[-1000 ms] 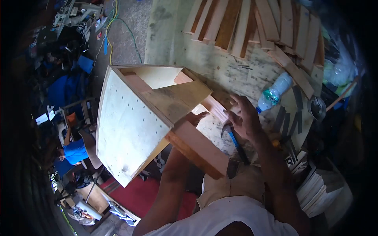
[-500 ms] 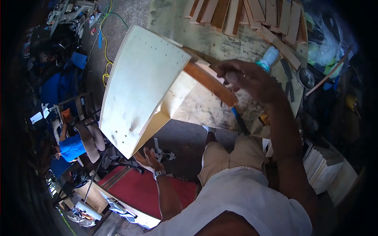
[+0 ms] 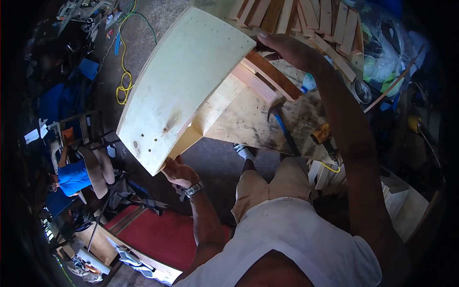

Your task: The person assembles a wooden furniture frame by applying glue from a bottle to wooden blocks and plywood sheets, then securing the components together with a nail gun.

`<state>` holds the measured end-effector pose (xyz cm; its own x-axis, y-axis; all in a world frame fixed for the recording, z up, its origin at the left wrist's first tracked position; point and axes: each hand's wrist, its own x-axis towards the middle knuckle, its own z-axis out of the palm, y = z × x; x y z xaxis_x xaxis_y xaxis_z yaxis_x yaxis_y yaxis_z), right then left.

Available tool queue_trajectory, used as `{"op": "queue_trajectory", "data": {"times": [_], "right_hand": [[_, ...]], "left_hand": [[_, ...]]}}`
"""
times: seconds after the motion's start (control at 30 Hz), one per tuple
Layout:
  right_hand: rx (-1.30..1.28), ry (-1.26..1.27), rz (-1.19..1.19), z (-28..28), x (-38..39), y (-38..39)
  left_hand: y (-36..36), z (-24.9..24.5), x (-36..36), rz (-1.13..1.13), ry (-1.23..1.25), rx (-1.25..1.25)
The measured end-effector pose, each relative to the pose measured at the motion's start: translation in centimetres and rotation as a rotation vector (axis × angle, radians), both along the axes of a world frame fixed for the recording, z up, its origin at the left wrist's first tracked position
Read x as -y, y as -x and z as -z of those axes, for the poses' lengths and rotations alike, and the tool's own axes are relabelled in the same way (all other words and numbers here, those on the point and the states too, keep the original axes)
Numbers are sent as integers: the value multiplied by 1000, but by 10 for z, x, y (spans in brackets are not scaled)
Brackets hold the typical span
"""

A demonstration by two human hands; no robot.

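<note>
One box [image 3: 184, 83], left hand [image 3: 178, 172] gripping underneath

left hand [image 3: 178, 171] fingertips: hidden under plywood box [image 3: 181, 86] | bottle [image 3: 308, 82]: mostly behind right forearm [image 3: 344, 119] | slats [image 3: 306, 14]: cut by top edge

We hold a box [image 3: 191, 71] of pale plywood, tilted in the air over the near edge of the bench [image 3: 248, 129]. Its broad, slightly curved panel faces up toward us, dotted with rows of small holes and marked by a dark stain near the low end. Lighter side boards show beneath it, and a reddish-brown batten [image 3: 273, 75] shows at the upper right. Our left hand [image 3: 179, 172] grips the low corner and our right hand [image 3: 287, 50] grips the top by the batten.
</note>
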<state>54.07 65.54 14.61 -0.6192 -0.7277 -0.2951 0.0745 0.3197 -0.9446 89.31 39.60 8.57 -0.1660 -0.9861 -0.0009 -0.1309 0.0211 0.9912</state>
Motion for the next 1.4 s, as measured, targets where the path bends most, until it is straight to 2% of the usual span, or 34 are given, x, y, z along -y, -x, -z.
{"op": "queue_trajectory", "data": {"times": [0.17, 0.2, 0.27, 0.37, 0.4, 0.47, 0.53, 0.63, 0.73, 0.77, 0.87, 0.9, 0.97, 1.0, 1.03, 1.1, 1.17, 1.23, 1.27, 1.3, 1.33, 1.37, 1.4], "right_hand": [[4, 41, -3, 6, 5, -22], [-29, 7, -44, 0, 7, -29], [-131, 71, 35, 1, 9, -60], [-276, -73, -91, -22, 9, -107], [-307, -110, -86, -26, 7, -127], [-563, -170, 1, -21, 9, -176], [-307, -91, -18, -30, 10, -207], [-362, 55, 204, -19, 18, -250], [-293, 66, 238, -18, 22, -263], [-345, 73, 267, -13, 21, -264], [-223, 160, 214, 8, 3, -258], [-277, 160, 300, 23, -8, -258], [-221, 2, 418, 70, -32, -259], [-210, -176, 402, 97, -44, -253], [-163, -271, 431, 123, -53, -246], [-127, -243, 467, 168, -72, -217], [-105, -221, 406, 190, -82, -175], [-270, -180, 307, 214, -84, -131], [-268, -154, 254, 217, -80, -109], [-257, -93, 199, 235, -76, -92], [-269, -171, 127, 229, -65, -76], [-279, -133, 74, 239, -56, -64], [-275, -147, 47, 243, -46, -55]], "left_hand": [[5, 25, 77, 101, 56, -45], [19, 14, 87, 83, 16, 29], [32, 21, 127, 156, 104, 50], [74, 11, 166, 198, 106, 24], [69, 35, 210, 288, 240, 106], [61, 80, 296, 436, 532, 237], [70, 74, 300, 540, 382, 193], [92, 68, 319, 616, 316, 262], [109, 62, 331, 599, 322, 414], [105, 61, 330, 570, 333, 490], [43, 69, 259, 454, 488, 787], [7, 78, 212, 511, 479, 857], [-57, 99, 88, 674, 410, 978], [-78, 107, 26, 784, 369, 1030], [-82, 113, -27, 887, 357, 1085], [-53, 126, -90, 984, 399, 1145], [7, 143, -115, 954, 386, 1088], [30, 191, -96, 1047, 357, 1039], [42, 215, -86, 1094, 340, 1013], [74, 190, -96, 1177, 289, 843], [91, 176, -100, 1258, -114, 808], [109, 162, -104, 1254, -502, 813], [108, 176, -102, 1242, -456, 702]]}}
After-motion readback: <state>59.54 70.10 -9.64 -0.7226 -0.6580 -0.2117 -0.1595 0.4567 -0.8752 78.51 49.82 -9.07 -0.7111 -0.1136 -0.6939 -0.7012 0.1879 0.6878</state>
